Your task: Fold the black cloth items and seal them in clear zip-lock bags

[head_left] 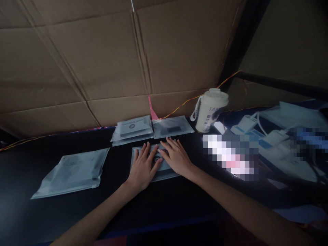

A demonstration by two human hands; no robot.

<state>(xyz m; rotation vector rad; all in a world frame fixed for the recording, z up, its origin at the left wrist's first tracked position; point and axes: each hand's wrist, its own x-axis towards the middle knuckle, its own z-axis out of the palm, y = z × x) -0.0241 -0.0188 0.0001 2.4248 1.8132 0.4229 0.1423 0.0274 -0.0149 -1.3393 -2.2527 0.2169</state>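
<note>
A frosted zip bag (164, 176) with a dark round logo lies flat on the black table (176, 208). My left hand (143, 167) rests on the left part of this bag, its fingers spread. On the right part lies my right hand (176, 157), palm down with the fingers apart. The two hands are close together, and they cover much of the bag. Just behind them are a stack of printed bags (133, 128) and another frosted bag (174, 126) with a small dark shape inside. A further frosted bag (74, 171) lies to the left.
A white lidded cup (211, 109) stands behind my right hand. To the right are a blurred bright patch (230, 155), white plugs (247, 123) and cables. Cardboard (184, 51) walls the back, with a thin red-yellow wire along it.
</note>
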